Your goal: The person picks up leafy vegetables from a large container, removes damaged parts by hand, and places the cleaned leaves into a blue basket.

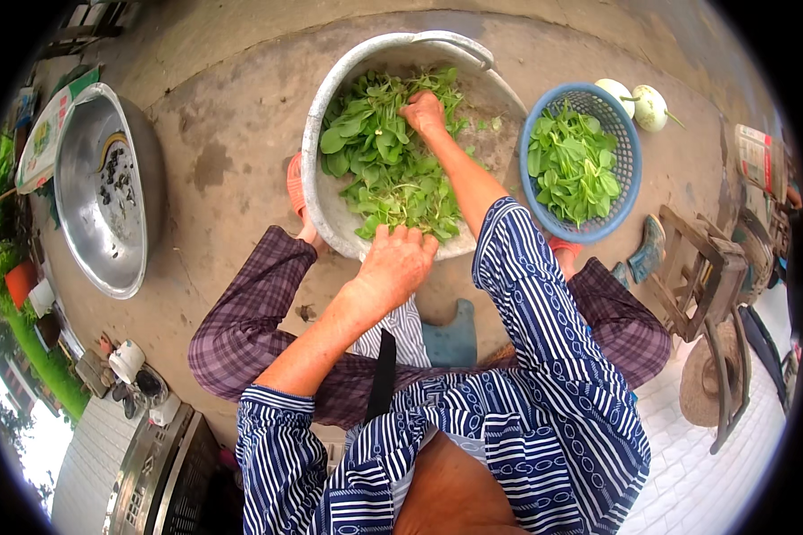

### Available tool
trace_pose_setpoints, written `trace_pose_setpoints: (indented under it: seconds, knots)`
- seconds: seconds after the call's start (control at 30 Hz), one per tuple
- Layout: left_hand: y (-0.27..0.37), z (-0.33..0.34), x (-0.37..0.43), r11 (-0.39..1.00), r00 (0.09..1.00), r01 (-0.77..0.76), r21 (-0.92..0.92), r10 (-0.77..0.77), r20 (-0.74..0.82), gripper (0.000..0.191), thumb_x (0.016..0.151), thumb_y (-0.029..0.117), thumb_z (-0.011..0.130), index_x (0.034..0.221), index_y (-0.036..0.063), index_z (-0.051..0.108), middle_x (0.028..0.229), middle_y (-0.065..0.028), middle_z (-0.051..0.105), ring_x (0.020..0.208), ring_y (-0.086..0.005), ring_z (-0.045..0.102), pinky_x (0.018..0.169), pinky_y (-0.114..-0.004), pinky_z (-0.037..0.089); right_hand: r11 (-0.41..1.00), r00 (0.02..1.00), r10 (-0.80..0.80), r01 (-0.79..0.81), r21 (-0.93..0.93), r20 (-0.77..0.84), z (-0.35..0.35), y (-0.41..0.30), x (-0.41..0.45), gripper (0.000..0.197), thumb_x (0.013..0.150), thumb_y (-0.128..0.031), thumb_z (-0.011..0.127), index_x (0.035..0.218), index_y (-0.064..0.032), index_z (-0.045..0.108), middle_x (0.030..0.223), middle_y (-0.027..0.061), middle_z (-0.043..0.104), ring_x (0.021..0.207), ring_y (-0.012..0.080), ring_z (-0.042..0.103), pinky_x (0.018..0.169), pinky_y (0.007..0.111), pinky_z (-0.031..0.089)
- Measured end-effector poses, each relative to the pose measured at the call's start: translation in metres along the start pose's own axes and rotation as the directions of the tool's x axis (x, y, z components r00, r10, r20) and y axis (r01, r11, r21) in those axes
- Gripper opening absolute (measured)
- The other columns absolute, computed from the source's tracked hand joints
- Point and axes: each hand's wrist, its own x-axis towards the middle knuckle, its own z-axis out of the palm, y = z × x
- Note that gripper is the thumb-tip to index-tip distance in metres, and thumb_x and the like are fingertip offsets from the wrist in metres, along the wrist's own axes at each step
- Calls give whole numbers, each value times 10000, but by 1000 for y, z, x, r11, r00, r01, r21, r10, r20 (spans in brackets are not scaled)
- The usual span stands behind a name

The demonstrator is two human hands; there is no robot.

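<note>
A large pale basin (314, 144) with a thick rim and a curved handle stands on the ground before me. Loose leafy greens (368, 127) with stems and roots lie heaped in it. My right hand (425, 114) reaches into the heap, its fingers closed around stems at the far side. At the near rim, my left hand (398, 264) is back-up with bent fingertips against the nearer greens; what lies beneath those fingers is hidden. Right of the basin, a blue plastic colander basket (629, 180) holds cleaner-looking green leaves (572, 164).
Two pale round gourds (650, 108) lie beyond the basket. Right of it are rubber boots (647, 249) and a wooden chair (699, 274). A metal basin (83, 221) with dark bits inside stands to the left. Orange sandals (296, 184) flank the large basin.
</note>
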Motion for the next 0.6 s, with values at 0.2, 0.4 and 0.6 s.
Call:
trace_pose_setpoints:
  seconds: [0.2,0.4,0.6]
  knots:
    - [-7,-5,1,998,997,5,70,0,-72,208,729,108,514,928,51,533,856,-108,576,864,-261,558,719,-420,410,966,989,-64,27,257,134,-45,26,-15,278,609,-219,718,833,-70,650,715,64,624,679,181,582,608,317,453]
    - [-25,-19,7,996,963,87,20,-79,-258,141,723,82,505,848,41,557,796,-122,593,800,-263,587,700,-404,439,799,957,-124,-60,598,263,-105,19,-59,162,759,-206,643,881,-100,629,792,-39,576,707,57,492,649,257,391]
    - [-53,-46,18,734,740,9,-679,-461,-489,194,702,152,588,807,-8,623,807,-126,629,775,-237,601,687,-308,455,434,739,-496,-243,868,455,-140,6,-109,181,832,-141,545,969,-24,561,857,62,594,782,136,563,700,278,477]
